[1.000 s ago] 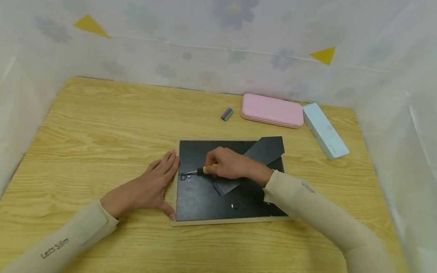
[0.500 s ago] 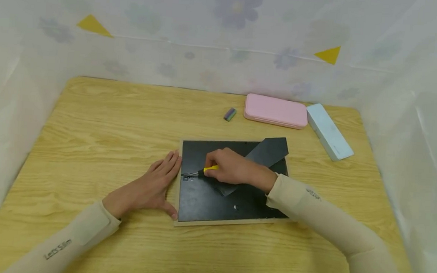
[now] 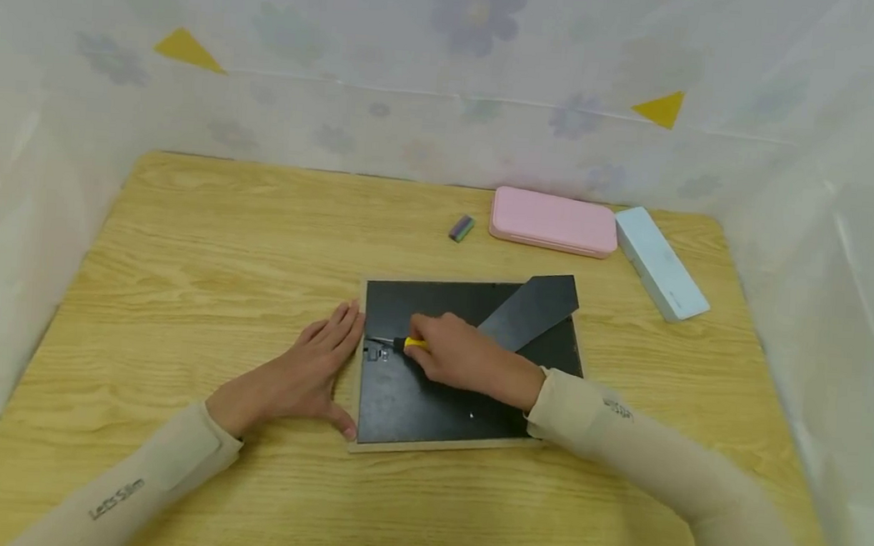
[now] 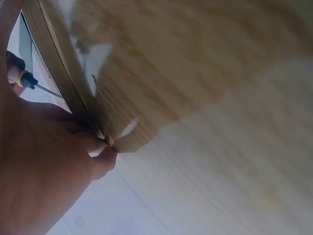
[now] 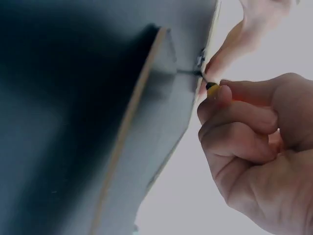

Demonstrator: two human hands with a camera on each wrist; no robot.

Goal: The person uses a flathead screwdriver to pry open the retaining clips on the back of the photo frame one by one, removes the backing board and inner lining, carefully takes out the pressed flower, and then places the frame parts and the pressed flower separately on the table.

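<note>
A picture frame (image 3: 413, 418) lies face down, with a black back, a pale wooden rim and a black stand leg (image 3: 532, 312) angled across it. My right hand (image 3: 462, 354) pinches a screwdriver (image 3: 400, 344) by its yellow and black handle. The thin metal shaft points left, its tip by the left rim, just beyond a small metal hanger (image 3: 375, 354). My left hand (image 3: 306, 374) lies along the frame's left edge, thumb and fingers spread and touching the rim. The right wrist view shows the screwdriver's handle end (image 5: 212, 89) between thumb and finger; the palm side hides the rest.
Behind the frame on the wooden table (image 3: 221, 235) lie a small striped block (image 3: 461, 228), a pink case (image 3: 553, 222) and a light blue box (image 3: 661, 264). Pale floral sheeting (image 3: 344, 67) rises at the back and both sides.
The screwdriver tip has shifted from the metal hanger to a spot just beyond it. My right hand has dropped slightly nearer and turned. My left hand keeps its place on the frame.
</note>
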